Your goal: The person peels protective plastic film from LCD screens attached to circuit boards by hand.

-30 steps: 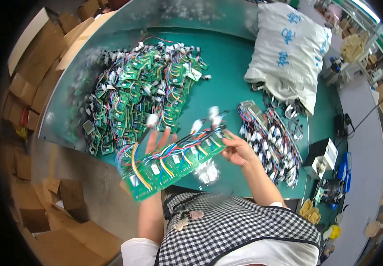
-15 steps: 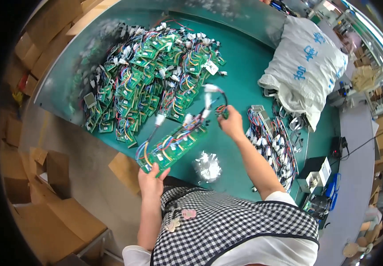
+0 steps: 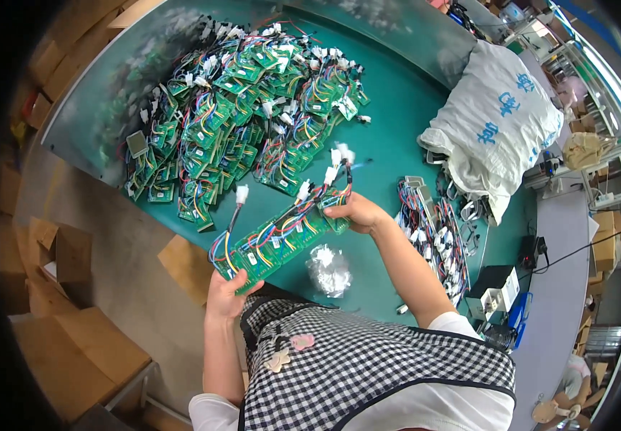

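A long green strip of circuit boards with coloured wires is held slantwise above the green bench. My left hand is closed on its near left end, thumb on top. At the far right end, my right hand pinches a wired green circuit board; whether this piece is joined to the strip I cannot tell. White connectors on dark wires stand up next to my right hand, and another white connector rises near the left end. A crumpled clear plastic bag lies below the strip.
A large heap of wired circuit boards covers the bench's far left. At right lie a bundle of wire harnesses and a white sack. A metal wall edges the bench. Cardboard boxes stand at left.
My right hand has brought its wired board in to the strip's right end; before, it was held apart, beyond that end. My left hand still holds the left end. The whole view has shifted slightly.
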Motion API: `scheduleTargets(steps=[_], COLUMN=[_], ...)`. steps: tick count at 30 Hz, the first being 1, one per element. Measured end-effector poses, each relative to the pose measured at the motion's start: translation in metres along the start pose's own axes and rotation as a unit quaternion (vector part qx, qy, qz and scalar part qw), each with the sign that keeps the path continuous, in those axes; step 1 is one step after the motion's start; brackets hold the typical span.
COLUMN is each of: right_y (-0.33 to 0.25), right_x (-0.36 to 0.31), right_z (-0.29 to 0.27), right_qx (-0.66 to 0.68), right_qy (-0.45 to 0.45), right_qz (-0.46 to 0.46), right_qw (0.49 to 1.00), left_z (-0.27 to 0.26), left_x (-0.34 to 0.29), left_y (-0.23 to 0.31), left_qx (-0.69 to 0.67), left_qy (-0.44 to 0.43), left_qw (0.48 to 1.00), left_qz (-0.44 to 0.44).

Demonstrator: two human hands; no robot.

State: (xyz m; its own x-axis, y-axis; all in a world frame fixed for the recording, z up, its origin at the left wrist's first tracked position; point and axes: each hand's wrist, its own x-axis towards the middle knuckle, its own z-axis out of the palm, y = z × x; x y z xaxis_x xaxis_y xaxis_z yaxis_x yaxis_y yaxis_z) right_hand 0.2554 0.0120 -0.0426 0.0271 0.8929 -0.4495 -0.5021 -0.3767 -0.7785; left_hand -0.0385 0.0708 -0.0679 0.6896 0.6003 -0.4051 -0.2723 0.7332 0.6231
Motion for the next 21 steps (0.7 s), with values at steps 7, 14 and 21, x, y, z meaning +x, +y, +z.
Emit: scheduleTargets(steps=[7, 14, 21], right_y=[0.028, -0.010, -0.004], right_x=[0.038, 0.015, 0.036], right_z=[-0.005, -0.019, 0.007], right_qx=[-0.392, -0.137, -0.120], right_qy=[0.227, 0.078, 0.047], right_qz=[-0.063, 0.066, -0.001], right_qw=[0.889, 0.985, 0.992], left_z=[0.020, 0.008, 0.024], left_x=[0.026, 0.030, 0.034], left_y=[-0.043, -0.013, -0.015], left_qx=[-0.003, -0.067, -0.018], left_qy=[0.164, 0.215, 0.121], left_qw=[0.980, 0.972, 0.989], left_qz=[0.116, 0.071, 0.079])
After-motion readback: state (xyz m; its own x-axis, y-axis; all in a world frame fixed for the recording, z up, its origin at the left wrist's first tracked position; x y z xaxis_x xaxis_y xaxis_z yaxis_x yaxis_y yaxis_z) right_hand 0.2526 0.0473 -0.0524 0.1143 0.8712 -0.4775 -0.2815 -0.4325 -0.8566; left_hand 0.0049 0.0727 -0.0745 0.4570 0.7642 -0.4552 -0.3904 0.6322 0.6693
